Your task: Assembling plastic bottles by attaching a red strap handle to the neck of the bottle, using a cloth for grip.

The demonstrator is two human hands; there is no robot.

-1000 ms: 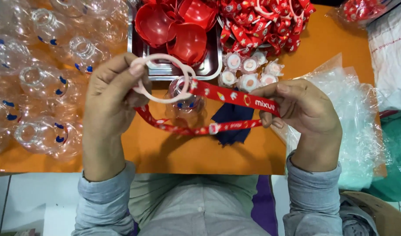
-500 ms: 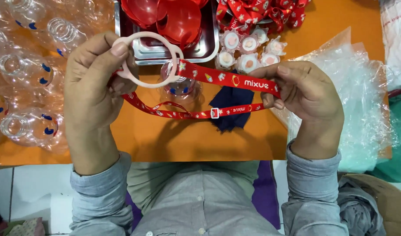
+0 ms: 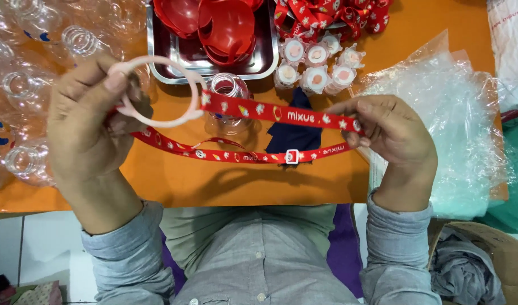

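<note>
My left hand (image 3: pixel 92 121) grips a pale pink plastic ring (image 3: pixel 157 90) above the orange table (image 3: pixel 213 181). A red printed strap (image 3: pixel 270 113) runs from the ring across to my right hand (image 3: pixel 391 133), which pinches its far end. The strap loops back below, with a small white buckle (image 3: pixel 292 156) on the lower run. A clear plastic bottle (image 3: pixel 228 101) stands on the table just behind the stretched strap.
A metal tray (image 3: pixel 157 62) with red plastic lids sits at the back. Beside it are several small white caps (image 3: pixel 315 65) and a pile of red straps (image 3: pixel 332 14). Clear bottles (image 3: pixel 22 85) crowd the left; plastic bags (image 3: pixel 439 113) lie right.
Both hands have drawn nearer to me and spread apart, pulling the strap taut between the ring and my right hand.
</note>
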